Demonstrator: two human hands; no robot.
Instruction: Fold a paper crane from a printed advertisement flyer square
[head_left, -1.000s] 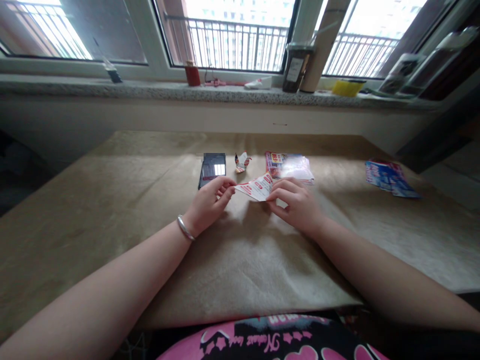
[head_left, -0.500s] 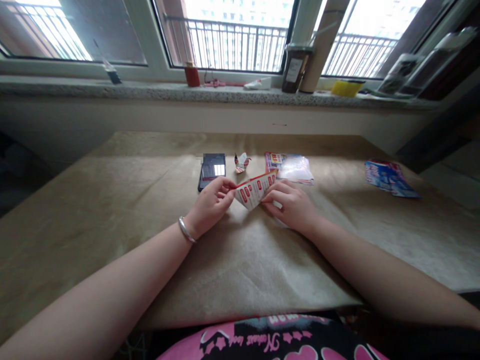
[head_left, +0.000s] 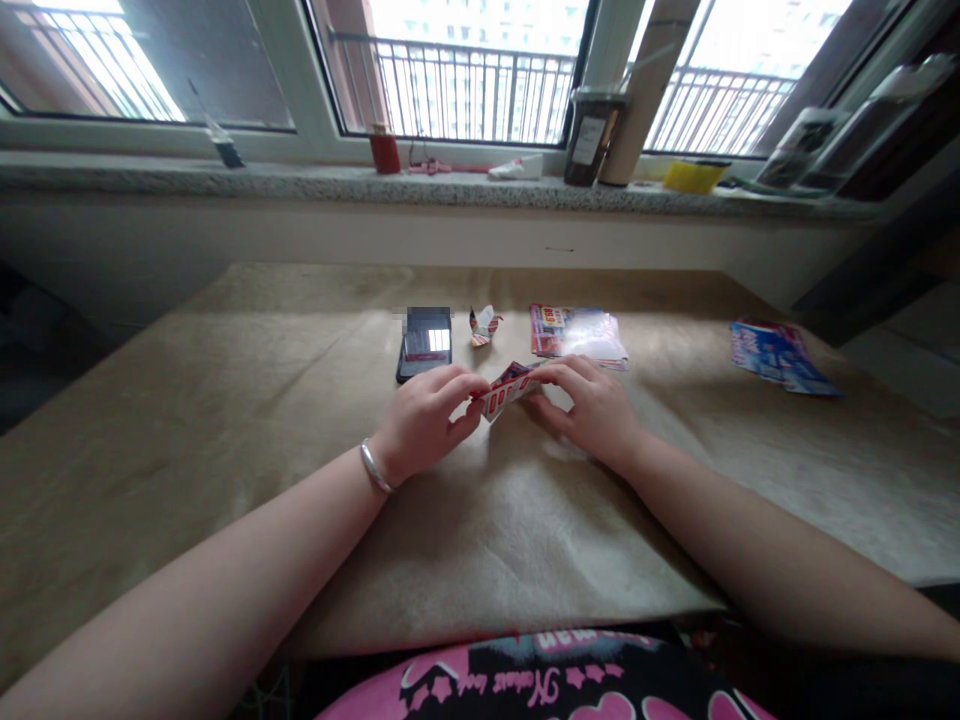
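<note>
Between my two hands is a folded piece of printed paper (head_left: 504, 394), white with red marks and a darker printed side facing away. My left hand (head_left: 429, 412) pinches its left end between thumb and fingers; a silver bangle (head_left: 374, 466) circles that wrist. At the other end, my right hand (head_left: 589, 408) grips the paper with fingers on top and thumb below. Just beyond the paper stands a small folded paper figure (head_left: 484, 326) with striped colours. A phone (head_left: 426, 343) lies past my left hand.
A stack of printed leaflets (head_left: 577, 333) lies beyond my right hand. More blue leaflets (head_left: 784, 357) are spread at the table's right. The table (head_left: 187, 450) has a tan cover. On the windowsill (head_left: 300, 180) stand a dark lidded container (head_left: 592, 137) and a yellow roll (head_left: 694, 177).
The folded paper has tipped over, so its white printed face shows as a narrower strip. Both hands have turned with it, fingers now over its upper edge.
</note>
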